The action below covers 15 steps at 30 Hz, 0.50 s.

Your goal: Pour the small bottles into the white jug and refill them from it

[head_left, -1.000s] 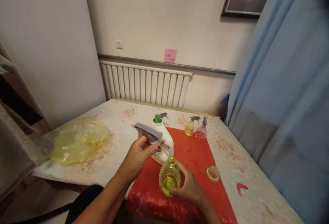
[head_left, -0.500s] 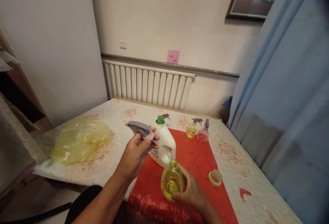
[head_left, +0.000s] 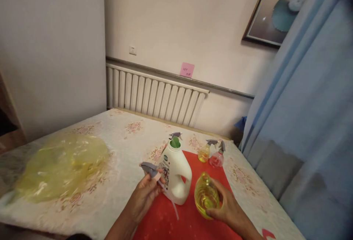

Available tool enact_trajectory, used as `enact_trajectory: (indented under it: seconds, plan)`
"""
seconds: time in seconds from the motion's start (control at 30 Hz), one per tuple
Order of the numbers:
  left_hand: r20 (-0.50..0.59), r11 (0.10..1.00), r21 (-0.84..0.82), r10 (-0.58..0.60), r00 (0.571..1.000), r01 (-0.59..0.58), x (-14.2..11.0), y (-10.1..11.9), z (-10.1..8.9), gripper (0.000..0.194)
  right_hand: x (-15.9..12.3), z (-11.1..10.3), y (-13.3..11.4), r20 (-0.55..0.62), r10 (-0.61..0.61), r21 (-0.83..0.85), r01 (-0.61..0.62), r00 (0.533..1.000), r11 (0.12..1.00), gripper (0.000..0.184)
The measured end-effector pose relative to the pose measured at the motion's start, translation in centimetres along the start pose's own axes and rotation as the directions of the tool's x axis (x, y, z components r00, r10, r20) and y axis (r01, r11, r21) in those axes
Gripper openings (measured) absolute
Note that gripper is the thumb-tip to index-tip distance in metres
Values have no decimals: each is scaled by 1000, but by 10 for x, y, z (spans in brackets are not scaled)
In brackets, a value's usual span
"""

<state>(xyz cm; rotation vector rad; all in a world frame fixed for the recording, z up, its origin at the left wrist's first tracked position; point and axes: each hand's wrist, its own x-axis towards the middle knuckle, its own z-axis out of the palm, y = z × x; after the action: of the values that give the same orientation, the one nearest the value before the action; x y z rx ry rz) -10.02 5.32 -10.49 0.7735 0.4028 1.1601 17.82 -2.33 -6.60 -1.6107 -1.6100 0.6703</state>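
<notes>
Closed around a grey spray head (head_left: 150, 168), my left hand (head_left: 146, 192) holds it left of the jug, its thin clear tube hanging down over the red sheet. My right hand (head_left: 227, 205) grips a yellow see-through spray bottle (head_left: 205, 197) by its side; the bottle's neck is uncovered and the body tilts slightly. Between the hands stands a white jug (head_left: 178, 174) with a handle and a green spout (head_left: 175, 143) in its mouth. The red sheet (head_left: 176, 221) lies under the jug.
A small yellow spray bottle (head_left: 204, 153) and a pink one (head_left: 216, 159) stand behind on the right. Another grey spray head (head_left: 175, 135) shows behind the jug. Crumpled yellow plastic (head_left: 63, 163) covers the table's left. A blue curtain (head_left: 298, 122) hangs at the right.
The spray head's tube has come out of the yellow bottle. My right hand has moved the bottle right, away from the spray head. The view has shifted.
</notes>
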Motion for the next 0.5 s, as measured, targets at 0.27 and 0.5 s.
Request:
enact_trajectory:
  seconds: [0.27, 0.5]
  plan:
    - [149, 976, 36, -219, 964, 216, 26, -46, -58, 34, 68, -20, -52, -155, -139, -306, 86, 978, 948, 73]
    - [250, 947, 52, -319, 914, 316, 32, -74, -101, 45, 110, -13, -74, -114, -258, -477, 175, 959, 862, 70]
